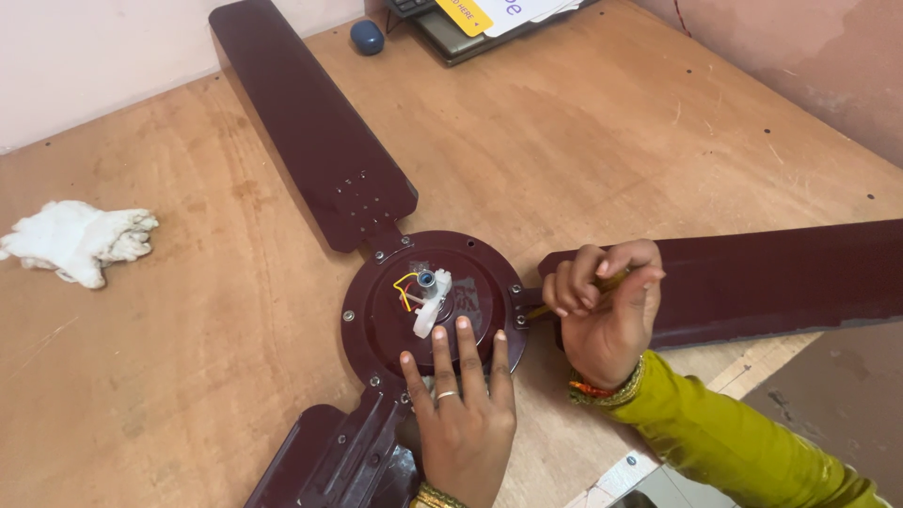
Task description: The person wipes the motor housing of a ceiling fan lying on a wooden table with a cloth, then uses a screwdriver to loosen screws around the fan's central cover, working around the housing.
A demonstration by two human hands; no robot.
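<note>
A dark maroon ceiling fan lies flat on a wooden table, its round motor housing point(386, 315) in the middle with a white terminal block point(430, 306) and yellow and red wires on top. My left hand point(461, 409) rests flat on the near edge of the housing, fingers spread, a ring on one finger. My right hand point(607, 310) is curled around a thin screwdriver point(538, 311), its tip at the screws where the right blade point(781, 277) joins the housing. A second blade point(310, 122) points to the far left, a third point(329, 461) toward me.
A crumpled white cloth point(80, 240) lies at the left of the wooden table point(583, 132). At the far edge sit a dark blue rounded object point(367, 36) and a laptop-like device with papers point(475, 23). Walls close in at the back and right.
</note>
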